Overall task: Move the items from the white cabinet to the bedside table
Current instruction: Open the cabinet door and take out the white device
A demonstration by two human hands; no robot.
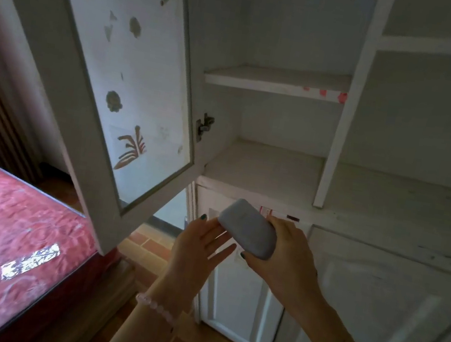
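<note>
Below the open white cabinet [333,187], one grey case [248,228] — right hand [284,256] gripping it, left hand [201,243] spread, touching.

Two hands [201,243] [287,256], one pale case [247,231] (rounded), one cabinet [351,102], one bed [3,240]

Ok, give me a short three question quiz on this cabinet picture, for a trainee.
1. True or false: the right hand holds the pale rounded case.
2. Which is open? A: the upper cabinet door with the flower stickers. B: the lower cabinet doors.
3. Fill in: the left hand is spread open, fingers touching the case's ____ end.

Key
1. True: its fingers wrap the case's right end.
2. A: the upper door is swung out to the left; the lower doors are shut.
3. Left.
</note>
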